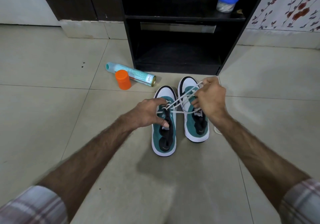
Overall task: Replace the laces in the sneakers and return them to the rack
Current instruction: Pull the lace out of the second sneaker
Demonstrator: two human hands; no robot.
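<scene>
Sneakers, the left [164,130] and the right [195,113], stand side by side on the floor [52,102] before the rack's [176,50] bottom edge; the left hand [149,114] covers the left one's eyelets, fingers curled on the tongue; the right hand [210,99] hides the other's laces, fingers clamped on a white lace [180,101] stretched between them; a can [131,74] lies behind an orange cap [123,79]; a blurred jar [226,1] sits on the shelf.

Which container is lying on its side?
The light-blue spray can lies flat on the floor. The orange-lidded jar beside it and the blue-lidded jar on the shelf stand upright.
</scene>
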